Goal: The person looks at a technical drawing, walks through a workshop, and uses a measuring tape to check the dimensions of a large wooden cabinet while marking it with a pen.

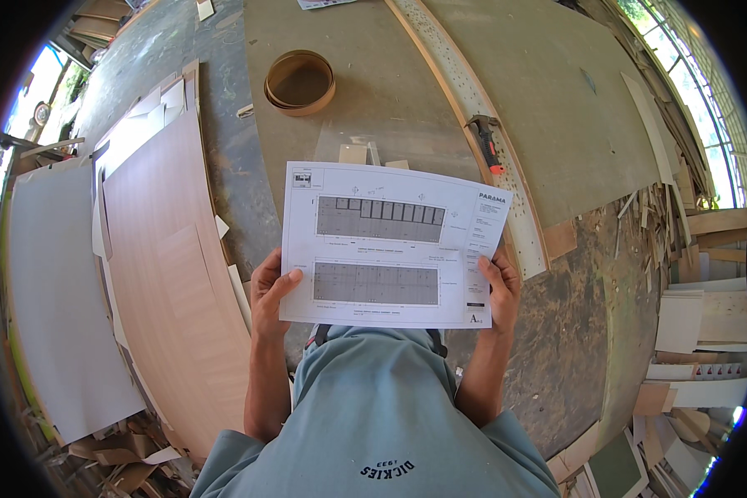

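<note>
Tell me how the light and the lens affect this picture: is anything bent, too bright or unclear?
In the head view, the long pale strip bends toward the rim; the windows at the right are overexposed; the sheet of paper, held by the left hand and right hand, is evenly lit and sharp.

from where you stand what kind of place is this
Probably a woodworking shop: veneer sheets on the floor, offcuts piled at the right, and a drawing held in both hands.
</note>
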Demonstrator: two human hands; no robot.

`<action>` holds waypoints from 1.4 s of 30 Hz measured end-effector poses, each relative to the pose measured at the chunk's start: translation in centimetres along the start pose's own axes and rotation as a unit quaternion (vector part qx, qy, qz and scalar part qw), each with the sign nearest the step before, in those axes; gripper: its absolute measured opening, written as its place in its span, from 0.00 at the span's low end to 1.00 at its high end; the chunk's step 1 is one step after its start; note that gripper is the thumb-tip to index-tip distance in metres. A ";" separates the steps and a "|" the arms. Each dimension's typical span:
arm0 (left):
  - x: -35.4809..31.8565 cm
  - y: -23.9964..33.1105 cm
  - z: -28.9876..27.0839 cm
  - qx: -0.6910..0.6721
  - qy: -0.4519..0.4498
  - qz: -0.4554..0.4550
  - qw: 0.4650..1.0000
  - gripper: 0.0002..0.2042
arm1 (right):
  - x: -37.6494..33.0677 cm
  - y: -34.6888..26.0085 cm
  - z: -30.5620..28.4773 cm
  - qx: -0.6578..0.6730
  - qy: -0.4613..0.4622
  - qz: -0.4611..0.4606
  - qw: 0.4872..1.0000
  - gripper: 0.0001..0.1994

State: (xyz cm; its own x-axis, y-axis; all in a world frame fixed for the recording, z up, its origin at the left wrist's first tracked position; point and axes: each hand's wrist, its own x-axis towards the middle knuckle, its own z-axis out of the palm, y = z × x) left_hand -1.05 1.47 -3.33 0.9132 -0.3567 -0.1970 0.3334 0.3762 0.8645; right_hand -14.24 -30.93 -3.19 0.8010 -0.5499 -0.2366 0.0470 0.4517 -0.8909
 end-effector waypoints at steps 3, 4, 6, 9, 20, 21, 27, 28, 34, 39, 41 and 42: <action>0.0 0.0 0.2 -0.003 0.009 0.000 1.000 0.20 | 0.0 0.0 0.0 -0.003 -0.002 -0.001 1.000 0.12; 0.0 -0.1 0.0 -0.004 0.008 0.002 1.000 0.19 | -0.1 0.1 -0.1 -0.005 -0.003 -0.002 1.000 0.12; 0.0 -0.3 0.0 -0.008 0.010 0.001 1.000 0.19 | -0.1 0.1 -0.3 -0.007 -0.007 -0.002 1.000 0.12; 0.1 -0.4 -0.1 -0.014 0.012 -0.007 1.000 0.18 | 0.0 0.2 -0.4 -0.009 -0.015 0.003 1.000 0.11; 0.4 -2.3 -1.4 0.007 0.030 -0.037 0.999 0.18 | 0.5 1.7 -1.3 -0.046 0.010 0.031 0.998 0.10; 0.5 -2.5 -1.5 0.018 0.039 -0.043 0.998 0.18 | 0.6 1.7 -1.4 -0.062 0.005 0.030 0.998 0.10; 1.6 -4.4 -1.7 0.132 0.056 -0.036 0.989 0.17 | 3.0 3.0 -2.9 -0.120 -0.022 0.033 0.992 0.09; 2.0 -4.9 -1.7 0.168 0.064 -0.034 0.983 0.17 | 3.6 3.2 -2.9 -0.138 -0.021 0.028 0.990 0.09; 4.2 -7.8 -1.4 0.377 0.100 0.025 0.920 0.18 | 6.2 4.9 -2.2 -0.299 0.006 -0.043 0.953 0.11; 4.6 -8.3 -0.3 0.454 0.106 0.021 0.884 0.20 | 6.8 5.9 -1.3 -0.543 0.035 -0.078 0.835 0.20; 4.5 -8.5 -0.2 0.463 0.106 0.032 0.879 0.22 | 6.7 7.4 -2.3 -0.560 0.054 -0.118 0.818 0.21; 4.4 -8.5 -0.3 0.462 0.106 0.049 0.879 0.23 | 6.5 7.8 -2.4 -0.568 0.063 -0.138 0.809 0.21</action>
State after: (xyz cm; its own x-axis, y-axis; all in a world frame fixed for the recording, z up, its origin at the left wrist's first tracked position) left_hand 0.16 -3.02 -11.70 0.9829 -0.1564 -0.0968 0.0071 -0.4939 0.8695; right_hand -10.07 -32.64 -12.65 0.7834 -0.6189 0.0574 -0.4224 -0.5978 -0.6813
